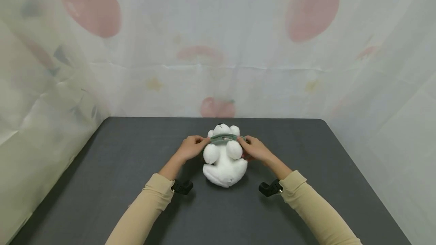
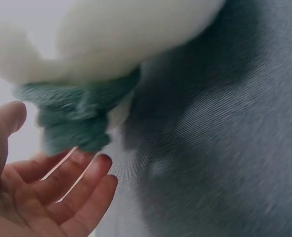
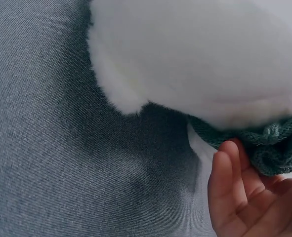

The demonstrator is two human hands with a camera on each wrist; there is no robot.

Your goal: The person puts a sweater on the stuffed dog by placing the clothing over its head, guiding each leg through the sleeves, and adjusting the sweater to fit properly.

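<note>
A white plush bear (image 1: pixel 225 162) lies on its back on the dark grey table (image 1: pixel 102 184), head away from me. A green knitted scarf (image 1: pixel 223 138) runs round its neck. My left hand (image 1: pixel 192 146) is at the scarf's left end. In the left wrist view its fingers (image 2: pixel 62 187) lie relaxed under the scarf end (image 2: pixel 76 113), thumb apart from it, below the bear (image 2: pixel 126 34). My right hand (image 1: pixel 255 148) is at the scarf's right end. In the right wrist view its fingers (image 3: pixel 234 182) curl against the scarf (image 3: pixel 274 143) under the bear (image 3: pixel 195 59).
A pale curtain printed with red fruit (image 1: pixel 218 48) hangs close behind the table and along both sides. The table's rounded far corners sit at the left and right. Beige sleeves (image 1: pixel 150 203) cover both forearms, with black wrist mounts (image 1: pixel 182 187) beneath them.
</note>
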